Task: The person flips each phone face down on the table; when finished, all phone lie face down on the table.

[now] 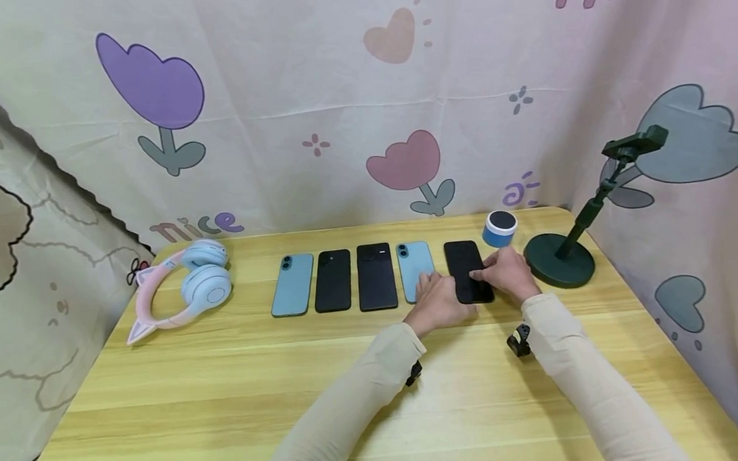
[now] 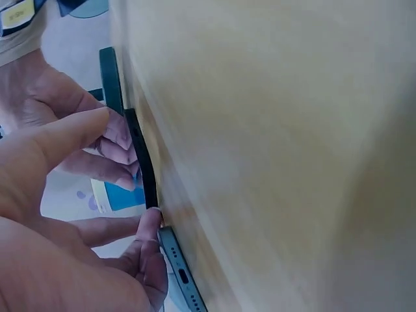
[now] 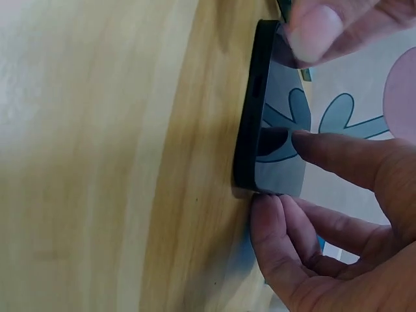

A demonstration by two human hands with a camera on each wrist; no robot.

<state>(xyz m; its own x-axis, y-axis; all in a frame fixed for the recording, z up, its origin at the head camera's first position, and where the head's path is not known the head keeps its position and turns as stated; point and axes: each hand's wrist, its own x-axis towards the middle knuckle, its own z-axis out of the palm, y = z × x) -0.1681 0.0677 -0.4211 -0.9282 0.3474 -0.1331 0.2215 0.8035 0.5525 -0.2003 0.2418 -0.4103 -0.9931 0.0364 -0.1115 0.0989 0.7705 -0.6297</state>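
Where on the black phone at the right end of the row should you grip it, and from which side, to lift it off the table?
Probably by its long edges, from above. The black phone lies flat, so only its thin sides offer purchase. The right hand and left hand already touch it.

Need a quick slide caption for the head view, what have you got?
Both hands, left hand and right hand, touch the rightmost black phone in a row of five on a wooden table.

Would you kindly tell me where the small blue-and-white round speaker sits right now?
In the head view, the small blue-and-white round speaker stands far right on the wooden table, between the rightmost black phone and the dark green stand's base.
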